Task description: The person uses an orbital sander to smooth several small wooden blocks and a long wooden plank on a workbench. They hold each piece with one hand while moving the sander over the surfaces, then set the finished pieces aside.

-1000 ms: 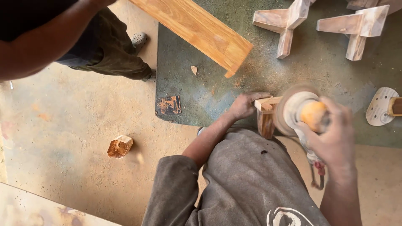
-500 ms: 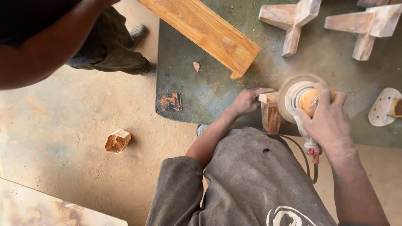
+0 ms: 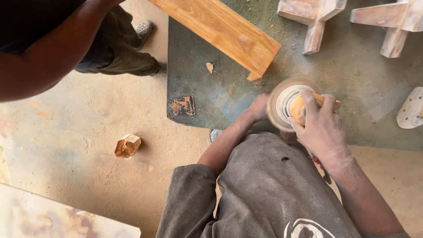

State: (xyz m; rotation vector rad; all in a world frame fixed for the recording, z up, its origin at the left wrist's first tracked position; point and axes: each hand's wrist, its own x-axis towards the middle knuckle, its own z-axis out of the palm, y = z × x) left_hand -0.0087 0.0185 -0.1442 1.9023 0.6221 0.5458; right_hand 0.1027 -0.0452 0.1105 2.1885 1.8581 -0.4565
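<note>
My right hand (image 3: 320, 128) grips an orange-bodied disc sander (image 3: 291, 104) whose round pad blurs over a small wooden block at the near edge of the green workbench (image 3: 352, 79). My left hand (image 3: 257, 108) rests beside the pad, holding that block, which the sander now mostly hides. Dust coats both hands and my grey shirt.
A long orange wooden board (image 3: 220, 31) lies angled across the bench's back left. Two pale wooden cross pieces (image 3: 315, 20) (image 3: 394, 24) stand at the back. A white sanding pad (image 3: 412, 108) lies at right. Another person (image 3: 66, 48) stands at left. A wood offcut (image 3: 128, 145) lies on the floor.
The sander has slid left over the small block, covering it. My right hand followed, and the view shifted slightly so the board and cross pieces sit lower.
</note>
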